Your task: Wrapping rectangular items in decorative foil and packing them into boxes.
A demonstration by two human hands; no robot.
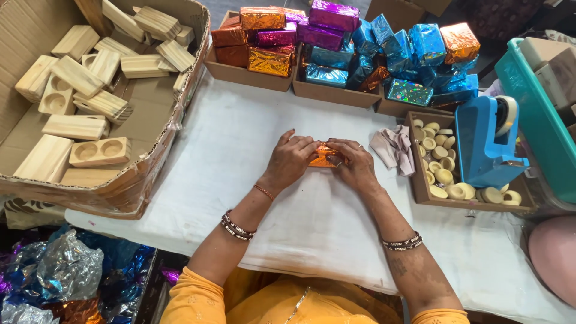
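Both my hands rest on the white cloth-covered table (300, 222), closed around a small block wrapped in shiny orange foil (324, 157). My left hand (291, 159) grips its left end, fingers curled over the top. On the other end, my right hand (354, 163) presses the foil down. Most of the block is hidden under my fingers.
A big cardboard box (150, 156) of pale wooden blocks stands at left. Cardboard trays of foil-wrapped blocks (336, 54) in orange, purple and blue line the back. At right: a blue tape dispenser (486, 144), a tray of round cream pieces (444, 174), crumpled paper (393, 147), a teal crate (540, 120). Loose foil sheets (66, 270) lie lower left.
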